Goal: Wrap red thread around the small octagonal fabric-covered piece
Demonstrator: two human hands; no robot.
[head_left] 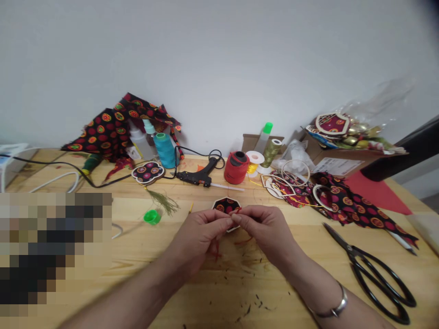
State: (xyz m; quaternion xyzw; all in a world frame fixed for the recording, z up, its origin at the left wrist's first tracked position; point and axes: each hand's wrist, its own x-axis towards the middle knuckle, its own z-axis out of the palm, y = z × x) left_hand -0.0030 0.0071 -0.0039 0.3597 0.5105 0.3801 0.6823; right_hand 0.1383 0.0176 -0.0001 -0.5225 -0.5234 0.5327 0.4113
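My left hand (202, 230) and my right hand (265, 228) meet over the middle of the wooden table (219, 292). Both are closed in a pinch on a thin red thread (216, 249), which dangles below the left hand. Just behind the fingertips is a small octagonal fabric-covered ornament (226, 205), black with red and orange circles; the fingers touch its near edge and hide part of it. A silver bracelet (338, 306) is on my right wrist.
Black scissors (373, 269) lie at the right. Behind the hands are a black glue gun (199, 177), a red thread spool (236, 167), a teal spool (164, 148), patterned fabric (113, 125), a green cap (152, 216), wooden rings and cut fabric (329, 194). Thread scraps litter the table.
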